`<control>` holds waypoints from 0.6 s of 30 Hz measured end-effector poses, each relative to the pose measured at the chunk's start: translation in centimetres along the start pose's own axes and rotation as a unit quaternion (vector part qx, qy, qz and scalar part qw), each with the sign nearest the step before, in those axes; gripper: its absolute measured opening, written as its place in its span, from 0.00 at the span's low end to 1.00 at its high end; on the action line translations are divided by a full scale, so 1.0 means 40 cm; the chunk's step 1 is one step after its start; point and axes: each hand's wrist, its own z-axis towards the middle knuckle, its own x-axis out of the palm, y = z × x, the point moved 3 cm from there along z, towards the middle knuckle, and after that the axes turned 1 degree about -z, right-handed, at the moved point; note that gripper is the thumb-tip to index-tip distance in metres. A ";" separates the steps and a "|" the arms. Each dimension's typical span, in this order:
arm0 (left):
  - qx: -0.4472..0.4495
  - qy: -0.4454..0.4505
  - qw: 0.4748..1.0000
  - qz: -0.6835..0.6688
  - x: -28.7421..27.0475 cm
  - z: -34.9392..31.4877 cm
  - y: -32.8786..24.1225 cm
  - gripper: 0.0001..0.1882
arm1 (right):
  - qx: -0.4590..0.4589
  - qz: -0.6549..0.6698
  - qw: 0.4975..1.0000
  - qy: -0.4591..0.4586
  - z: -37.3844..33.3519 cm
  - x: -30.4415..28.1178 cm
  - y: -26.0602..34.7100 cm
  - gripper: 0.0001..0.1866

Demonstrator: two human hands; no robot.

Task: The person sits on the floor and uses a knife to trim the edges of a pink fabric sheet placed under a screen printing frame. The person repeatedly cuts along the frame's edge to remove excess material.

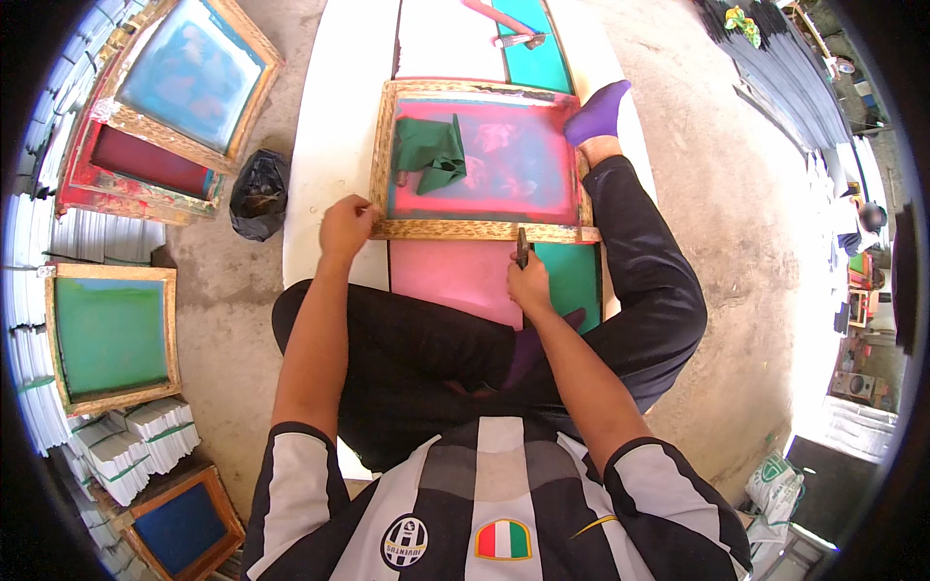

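Observation:
In front of me lies a wooden-framed printing screen (392, 228) with a pink and blue smeared mesh. A crumpled dark green cloth (431, 155) rests on the mesh's left part. My left hand (347, 229) is at the near left corner of the frame, its fingers curled together; whether they pinch anything there is hidden. My right hand (529, 283) is closed round a slim dark hand tool (523, 249), whose tip reaches the near bar of the frame. The tool's exact kind is too small to tell. Pink and green panels (455, 276) show below the frame.
My purple-socked foot (597, 114) rests at the frame's far right corner. Beyond lies a hammer-like tool (518, 39). To the left are a black plastic bag (260, 198), several more framed screens (111, 329) and paper stacks (136, 441). Another person (857, 228) is at far right.

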 end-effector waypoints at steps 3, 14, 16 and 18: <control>0.092 0.061 0.992 -0.065 0.000 -0.057 -0.089 0.12 | 0.016 0.051 0.991 0.120 -0.088 -0.011 0.124 0.16; 0.369 0.071 0.925 0.050 0.079 -0.134 -0.184 0.09 | -0.069 0.075 0.959 0.264 -0.185 0.084 0.257 0.20; 0.384 0.059 0.919 0.063 0.084 -0.134 -0.179 0.08 | -0.053 0.066 0.958 0.273 -0.197 0.078 0.273 0.20; 0.401 0.068 0.909 0.094 0.087 -0.128 -0.176 0.08 | -0.066 0.096 0.953 0.279 -0.174 0.110 0.231 0.21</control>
